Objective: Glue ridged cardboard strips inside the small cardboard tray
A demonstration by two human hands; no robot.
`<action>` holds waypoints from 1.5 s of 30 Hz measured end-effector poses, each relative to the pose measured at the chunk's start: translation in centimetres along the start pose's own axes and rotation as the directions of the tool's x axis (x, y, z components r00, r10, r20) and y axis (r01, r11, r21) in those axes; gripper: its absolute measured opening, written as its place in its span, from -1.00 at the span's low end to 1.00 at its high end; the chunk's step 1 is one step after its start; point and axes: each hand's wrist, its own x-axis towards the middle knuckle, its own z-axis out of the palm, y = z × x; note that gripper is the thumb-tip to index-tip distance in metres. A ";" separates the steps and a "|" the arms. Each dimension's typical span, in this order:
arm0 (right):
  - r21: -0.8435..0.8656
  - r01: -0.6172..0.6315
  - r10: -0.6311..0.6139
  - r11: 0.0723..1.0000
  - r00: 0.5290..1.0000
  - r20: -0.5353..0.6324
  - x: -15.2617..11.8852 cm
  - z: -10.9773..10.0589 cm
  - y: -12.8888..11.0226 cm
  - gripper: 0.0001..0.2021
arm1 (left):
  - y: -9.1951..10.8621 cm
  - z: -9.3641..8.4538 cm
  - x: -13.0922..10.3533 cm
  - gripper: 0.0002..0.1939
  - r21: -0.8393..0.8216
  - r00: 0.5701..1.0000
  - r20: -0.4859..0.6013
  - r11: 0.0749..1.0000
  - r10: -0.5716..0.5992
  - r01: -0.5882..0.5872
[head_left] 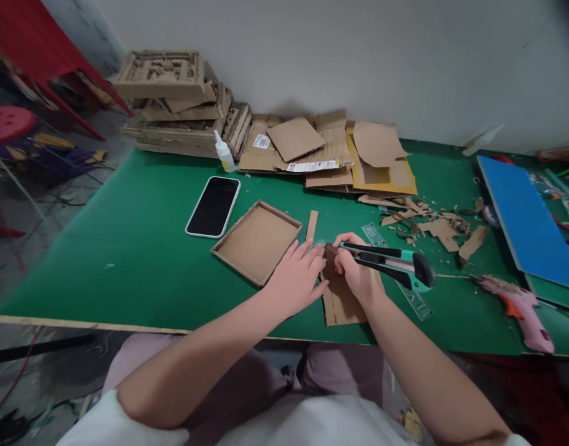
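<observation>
My right hand (356, 269) grips a black and green utility knife (400, 263), its handle pointing right and its front end over a piece of brown cardboard (343, 306). Beside it, my left hand (298, 279) lies flat with its fingers stretched out, the fingertips at the cardboard's left edge. A narrow cardboard strip (312, 227) sticks out just beyond the left fingers. Left of that hand rests a shallow cardboard tray (259, 241) with low walls. A clear ruler (414, 300) lies partly hidden under my right wrist. The blade's tip cannot be made out.
A phone (214, 207) and a white glue bottle (224, 153) are at the left. Stacked cardboard frames (168, 93) and flat cardboard sheets (296, 139) line the wall. Scraps (440, 232), a pink glue gun (521, 310) and a blue board (530, 217) occupy the right.
</observation>
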 end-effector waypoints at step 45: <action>-0.454 0.163 -0.217 0.876 0.973 -0.071 -2.6 0.4 0.4 -0.90 | 0.0 -1.1 0.0 -0.36 0.040 0.989 0.148 0.999 0.027 -0.034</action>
